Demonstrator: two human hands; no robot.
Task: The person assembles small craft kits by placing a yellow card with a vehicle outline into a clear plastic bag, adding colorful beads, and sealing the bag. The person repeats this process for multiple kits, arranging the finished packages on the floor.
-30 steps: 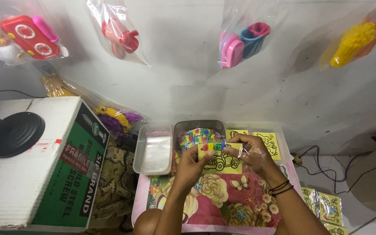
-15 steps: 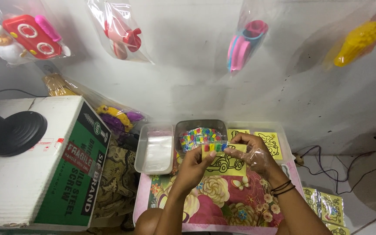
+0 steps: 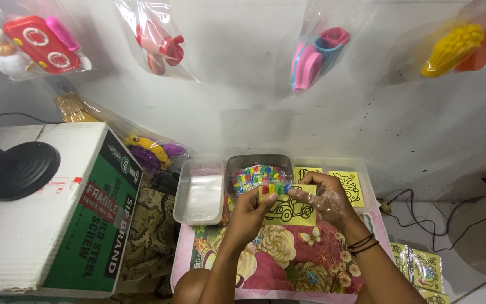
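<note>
Both hands, the left hand [image 3: 250,209] and right hand [image 3: 326,200], pinch a yellow car-outline card [image 3: 289,208] with a clear sleeve over the near floral tray [image 3: 288,264], the card seemingly not yet fully bagged, more yellow cards [image 3: 349,184] waiting just beyond.

Counted: four bagged toys [image 3: 309,56] hung on the wall, two metal trays [image 3: 198,191], three yellow picture cards [image 3: 288,209], one cardboard box [image 3: 57,214], two hands [image 3: 248,211].

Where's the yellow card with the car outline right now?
In the head view, the yellow car card sits centre frame, held between the left hand and right hand, just in front of the tray of colourful pieces.
</note>
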